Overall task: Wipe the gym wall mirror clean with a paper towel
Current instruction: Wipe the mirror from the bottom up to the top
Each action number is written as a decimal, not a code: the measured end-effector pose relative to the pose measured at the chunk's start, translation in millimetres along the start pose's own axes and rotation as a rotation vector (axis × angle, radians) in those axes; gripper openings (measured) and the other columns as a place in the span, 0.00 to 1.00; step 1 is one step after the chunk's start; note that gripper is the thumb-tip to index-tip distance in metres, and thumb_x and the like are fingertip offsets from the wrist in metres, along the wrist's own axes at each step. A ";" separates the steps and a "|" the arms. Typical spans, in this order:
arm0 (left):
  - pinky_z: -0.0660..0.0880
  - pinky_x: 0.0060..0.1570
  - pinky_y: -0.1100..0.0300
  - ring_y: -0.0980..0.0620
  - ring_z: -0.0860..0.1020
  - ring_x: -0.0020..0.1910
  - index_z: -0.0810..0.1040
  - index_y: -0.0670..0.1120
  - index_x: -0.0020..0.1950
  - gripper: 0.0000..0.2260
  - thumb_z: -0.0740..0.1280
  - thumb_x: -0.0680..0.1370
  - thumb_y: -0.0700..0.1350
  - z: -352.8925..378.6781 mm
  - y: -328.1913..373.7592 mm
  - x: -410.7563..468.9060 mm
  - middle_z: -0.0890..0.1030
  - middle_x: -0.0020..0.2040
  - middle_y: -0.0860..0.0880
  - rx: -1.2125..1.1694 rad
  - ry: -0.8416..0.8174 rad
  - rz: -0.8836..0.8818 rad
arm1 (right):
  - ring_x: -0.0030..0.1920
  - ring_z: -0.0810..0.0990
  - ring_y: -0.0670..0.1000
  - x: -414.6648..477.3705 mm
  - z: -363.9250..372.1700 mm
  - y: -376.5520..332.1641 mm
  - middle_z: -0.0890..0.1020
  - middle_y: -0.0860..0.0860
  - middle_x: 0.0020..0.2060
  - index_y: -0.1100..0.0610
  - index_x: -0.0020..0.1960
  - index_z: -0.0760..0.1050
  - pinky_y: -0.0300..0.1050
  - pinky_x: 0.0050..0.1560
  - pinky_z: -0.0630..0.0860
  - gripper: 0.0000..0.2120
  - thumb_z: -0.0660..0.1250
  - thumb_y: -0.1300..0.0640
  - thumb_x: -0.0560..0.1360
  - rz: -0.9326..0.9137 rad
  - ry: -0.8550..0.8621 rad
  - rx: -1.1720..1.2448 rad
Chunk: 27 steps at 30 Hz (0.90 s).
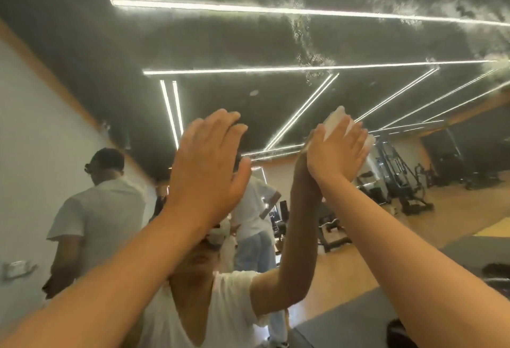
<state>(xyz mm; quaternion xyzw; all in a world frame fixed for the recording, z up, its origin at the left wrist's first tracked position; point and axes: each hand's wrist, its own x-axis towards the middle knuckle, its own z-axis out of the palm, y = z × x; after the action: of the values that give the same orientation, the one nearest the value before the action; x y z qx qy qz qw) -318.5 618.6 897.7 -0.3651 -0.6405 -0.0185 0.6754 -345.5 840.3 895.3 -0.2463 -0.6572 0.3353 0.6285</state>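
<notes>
- Filling the view, the gym wall mirror (248, 38), its upper half reflecting a dark ceiling crossed by bright light strips (276, 69).
- Smeared on the glass from 12 toward 2 o'clock, streaks of foam and droplets (303, 33), above the towel.
- At about 2 o'clock from centre, a white wadded paper towel (335, 117), pressed against the mirror; edges peeking out past the fingertips and at the little-finger side.
- Spread flat over the towel, the right hand (338, 151): fingers straight and slightly apart, palm toward the glass, not curled round the wad, meeting its own reflected arm at the thumb side.
- Raised near centre, at 9 o'clock of the other, the left hand (204, 160): fingers straight and held together, thumb out, holding nothing, apart from the towel. Contact with the glass impossible to tell.
- Reflected at 8 o'clock, a person in a white shirt (96, 209), back turned.
- Reflected at 3 o'clock, gym machines (400, 176) on a wooden floor (358, 265); at 5 o'clock, a grey mat (345, 320).
</notes>
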 end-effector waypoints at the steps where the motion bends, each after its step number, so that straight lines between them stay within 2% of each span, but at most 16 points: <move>1: 0.56 0.74 0.49 0.45 0.67 0.72 0.75 0.42 0.68 0.24 0.54 0.77 0.53 -0.2 -5.6 21.3 0.73 0.70 0.44 0.000 -0.007 -0.006 | 0.81 0.41 0.56 9.8 0.6 -11.6 0.44 0.57 0.81 0.56 0.82 0.42 0.55 0.79 0.39 0.31 0.44 0.42 0.84 -0.002 0.003 0.001; 4: 0.55 0.73 0.51 0.44 0.68 0.72 0.75 0.41 0.68 0.26 0.54 0.77 0.53 -0.9 -19.1 80.9 0.74 0.70 0.43 0.033 0.005 -0.001 | 0.81 0.41 0.56 38.1 1.0 -41.6 0.45 0.57 0.81 0.55 0.82 0.43 0.56 0.79 0.40 0.31 0.44 0.42 0.84 -0.001 0.024 0.007; 9: 0.51 0.74 0.52 0.44 0.66 0.74 0.71 0.41 0.72 0.22 0.61 0.80 0.49 -1.3 -49.2 166.0 0.71 0.72 0.43 0.049 -0.014 -0.004 | 0.81 0.42 0.55 77.5 -2.0 -78.9 0.46 0.56 0.81 0.55 0.82 0.43 0.56 0.79 0.41 0.31 0.44 0.41 0.84 0.008 0.027 -0.008; 13: 0.57 0.70 0.50 0.42 0.70 0.68 0.73 0.41 0.69 0.21 0.61 0.79 0.49 -5.7 -83.1 216.7 0.74 0.68 0.42 0.111 -0.044 -0.033 | 0.81 0.43 0.54 101.8 -3.4 -95.8 0.47 0.56 0.81 0.54 0.82 0.43 0.53 0.79 0.41 0.30 0.44 0.42 0.84 0.014 0.024 -0.027; 17: 0.59 0.73 0.45 0.40 0.67 0.72 0.71 0.38 0.69 0.22 0.62 0.79 0.49 12.3 -92.4 224.9 0.71 0.70 0.39 0.180 -0.117 -0.056 | 0.81 0.42 0.54 128.7 -2.5 -124.1 0.46 0.56 0.81 0.54 0.82 0.43 0.54 0.79 0.40 0.30 0.43 0.42 0.84 0.039 0.010 -0.023; 22: 0.56 0.73 0.44 0.38 0.68 0.71 0.70 0.37 0.68 0.24 0.68 0.76 0.47 28.3 -94.4 220.7 0.72 0.69 0.37 0.142 -0.040 -0.044 | 0.81 0.42 0.54 161.5 -3.1 -162.4 0.46 0.56 0.81 0.55 0.82 0.44 0.53 0.78 0.39 0.31 0.44 0.42 0.85 0.074 0.010 -0.001; 27: 0.55 0.75 0.44 0.40 0.65 0.74 0.67 0.37 0.71 0.25 0.61 0.78 0.49 25.8 -96.2 222.2 0.70 0.71 0.38 0.123 -0.088 -0.061 | 0.81 0.42 0.55 191.0 -7.8 -200.4 0.46 0.57 0.81 0.56 0.82 0.43 0.56 0.78 0.40 0.31 0.44 0.43 0.85 0.095 -0.004 0.013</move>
<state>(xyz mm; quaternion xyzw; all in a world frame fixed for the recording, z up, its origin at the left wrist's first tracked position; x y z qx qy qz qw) -348.2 659.8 1135.8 -0.3036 -0.6804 0.0165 0.6668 -335.0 852.6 1171.7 -0.2726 -0.6436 0.3696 0.6123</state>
